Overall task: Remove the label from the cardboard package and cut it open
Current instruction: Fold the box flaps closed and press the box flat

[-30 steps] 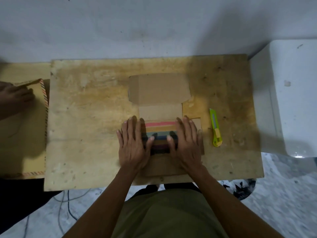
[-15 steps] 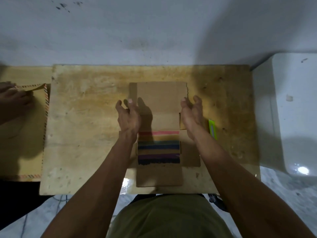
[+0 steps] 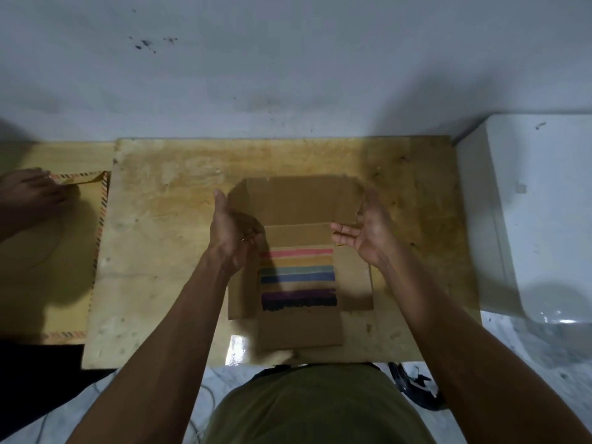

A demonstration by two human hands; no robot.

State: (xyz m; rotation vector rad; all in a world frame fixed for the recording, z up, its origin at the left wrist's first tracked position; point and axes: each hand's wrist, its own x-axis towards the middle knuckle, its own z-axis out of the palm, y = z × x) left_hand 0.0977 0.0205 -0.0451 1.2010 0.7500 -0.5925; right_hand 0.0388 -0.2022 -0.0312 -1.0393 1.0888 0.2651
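The cardboard package (image 3: 299, 328) lies opened out flat on the wooden board (image 3: 166, 238), its middle panel painted with pink, green, blue and purple stripes (image 3: 298, 278). Its far flap (image 3: 298, 201) is tilted up off the board. My left hand (image 3: 235, 230) grips the flap's left edge, thumb pointing up. My right hand (image 3: 368, 232) holds the flap's right edge, palm turned upward. No label shows on the cardboard. The yellow-green cutter is out of sight behind my right forearm.
At the left another person's hand (image 3: 30, 193) rests on a brown envelope with a striped border (image 3: 57, 257). A white box-like appliance (image 3: 525, 213) stands at the right of the board. The wall runs close behind the board's far edge.
My hands left the striped panel and moved up to the far flap's two side edges. The flap has risen off the board. My right arm now covers the cutter.
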